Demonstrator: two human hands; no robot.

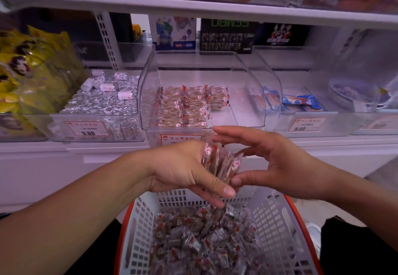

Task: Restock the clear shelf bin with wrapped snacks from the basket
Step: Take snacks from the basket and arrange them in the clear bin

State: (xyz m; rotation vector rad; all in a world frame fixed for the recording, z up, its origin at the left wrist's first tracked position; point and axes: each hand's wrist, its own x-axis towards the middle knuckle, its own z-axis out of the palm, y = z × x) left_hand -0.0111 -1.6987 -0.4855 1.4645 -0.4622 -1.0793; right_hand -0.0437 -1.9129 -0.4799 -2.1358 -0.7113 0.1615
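Observation:
My left hand (183, 167) grips a stack of wrapped brown snacks (221, 164) held on edge above the basket. My right hand (269, 162) is beside the stack, thumb tip touching its lower end, fingers extended over the top without closing on it. The clear shelf bin (254, 94) stands straight ahead on the shelf, with neat rows of the same snacks (185, 107) in its left and middle part; its right side is bare. The white basket with an orange rim (277, 227) sits below my hands, holding several loose wrapped snacks (200, 238).
A bin of silver-wrapped sweets (103, 100) stands left of the clear bin, yellow bags (28, 70) further left. Blue packets (299, 100) lie in the bin on the right. Price labels front the bins. Toy boxes (226, 36) stand behind; another shelf hangs above.

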